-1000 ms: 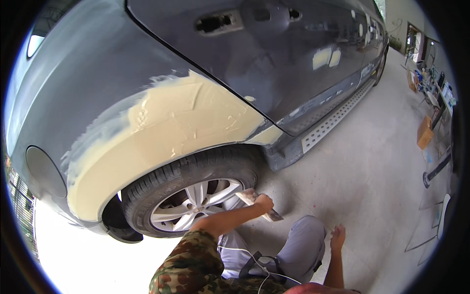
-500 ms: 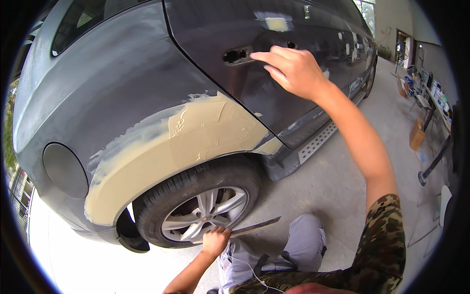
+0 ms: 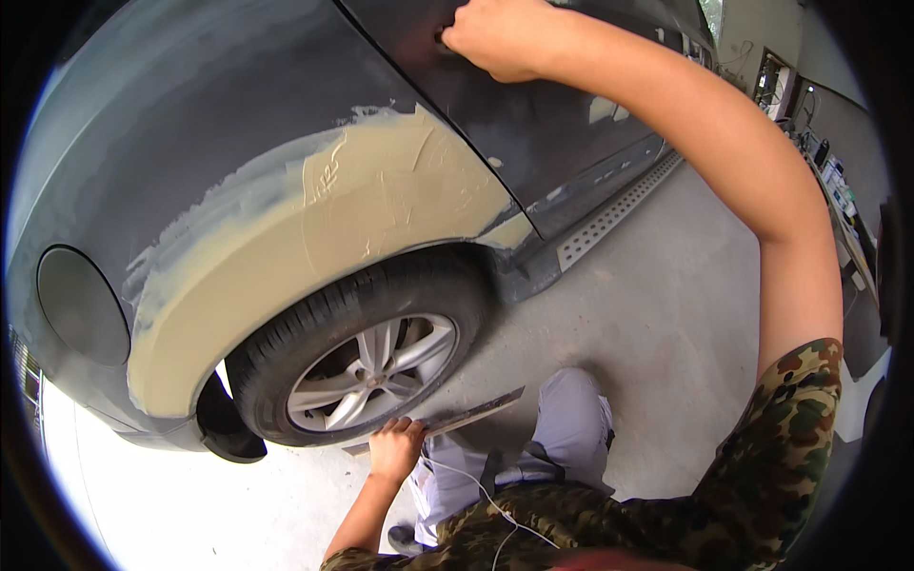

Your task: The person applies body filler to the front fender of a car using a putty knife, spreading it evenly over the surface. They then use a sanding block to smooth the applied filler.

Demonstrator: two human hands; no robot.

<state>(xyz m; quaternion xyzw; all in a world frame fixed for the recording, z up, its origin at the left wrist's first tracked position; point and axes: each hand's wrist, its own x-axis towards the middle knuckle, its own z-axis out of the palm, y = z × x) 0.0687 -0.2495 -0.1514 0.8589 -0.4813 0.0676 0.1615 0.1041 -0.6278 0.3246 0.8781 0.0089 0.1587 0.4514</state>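
Note:
My left hand (image 3: 396, 449) is closed around a long, thin flat strip (image 3: 484, 407) with a dark, worn face, held low beside the rear wheel (image 3: 371, 376). Up at the dark car door (image 3: 519, 119), my right hand (image 3: 500, 40) has its fingers curled into the handle opening (image 3: 441, 36); the fingertips are hidden and most of the opening is covered. Between the hands, beige body filler (image 3: 409, 195) coats the wheel arch, with ridges and smears near its upper edge. The filler borders the door gap.
A perforated side step (image 3: 614, 214) runs along the car's lower edge. The round fuel flap (image 3: 84, 305) is at the left. A cluttered bench (image 3: 843, 200) stands at the far right. My legs (image 3: 571, 419) are close to the wheel.
My right hand has gone from extended fingers beside the handle opening to fingers hooked into it. The view has shifted, and the left hand still holds the strip.

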